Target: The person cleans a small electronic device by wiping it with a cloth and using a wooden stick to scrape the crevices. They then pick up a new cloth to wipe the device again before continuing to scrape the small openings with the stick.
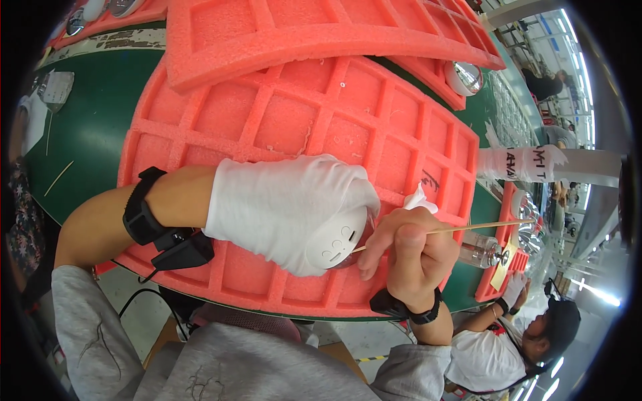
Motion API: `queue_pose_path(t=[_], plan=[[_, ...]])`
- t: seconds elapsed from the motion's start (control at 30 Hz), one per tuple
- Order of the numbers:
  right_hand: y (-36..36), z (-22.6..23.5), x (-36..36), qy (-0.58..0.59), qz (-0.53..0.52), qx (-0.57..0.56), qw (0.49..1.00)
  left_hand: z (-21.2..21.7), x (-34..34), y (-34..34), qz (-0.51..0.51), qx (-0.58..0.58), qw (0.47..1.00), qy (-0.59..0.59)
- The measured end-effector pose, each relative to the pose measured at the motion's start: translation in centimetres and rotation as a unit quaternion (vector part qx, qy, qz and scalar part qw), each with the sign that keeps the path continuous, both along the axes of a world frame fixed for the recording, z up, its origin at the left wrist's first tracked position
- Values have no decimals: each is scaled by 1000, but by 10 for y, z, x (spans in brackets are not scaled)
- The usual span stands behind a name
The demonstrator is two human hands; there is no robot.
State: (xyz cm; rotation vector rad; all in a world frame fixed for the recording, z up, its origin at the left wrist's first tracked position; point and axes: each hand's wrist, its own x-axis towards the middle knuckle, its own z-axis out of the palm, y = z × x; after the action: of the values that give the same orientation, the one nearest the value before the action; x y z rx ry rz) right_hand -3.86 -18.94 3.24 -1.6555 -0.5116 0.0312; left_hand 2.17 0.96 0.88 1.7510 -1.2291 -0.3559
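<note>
My left hand (287, 204), in a white cloth glove, grips a white plastic bulb-shaped part (334, 244) with small slots on its end; most of the part is hidden inside the glove. My bare right hand (408, 250) pinches a thin wooden stick (468, 228) whose near tip touches the part's edge. A scrap of white cloth (420, 199) shows just above my right fingers. Both hands hover over a red foam tray (321, 127) divided into square pockets. Black straps sit on both wrists.
A second red foam tray (321, 33) lies stacked across the far end. A green table surface (93, 127) shows on the left. A clear bulb piece (483, 252) lies to the right. Another person (528, 334) in a black cap sits at the lower right.
</note>
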Motion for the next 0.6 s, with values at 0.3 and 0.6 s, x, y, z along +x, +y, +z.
queue_pose_path(t=[0.3, 0.6], plan=[[2, 5, -1, 60, -39, 34, 997, 4, -1, 2, 26, 7, 999, 46], [0, 5, 5, -6, 24, -20, 999, 2, 1, 4, 13, 22, 1000, 5]])
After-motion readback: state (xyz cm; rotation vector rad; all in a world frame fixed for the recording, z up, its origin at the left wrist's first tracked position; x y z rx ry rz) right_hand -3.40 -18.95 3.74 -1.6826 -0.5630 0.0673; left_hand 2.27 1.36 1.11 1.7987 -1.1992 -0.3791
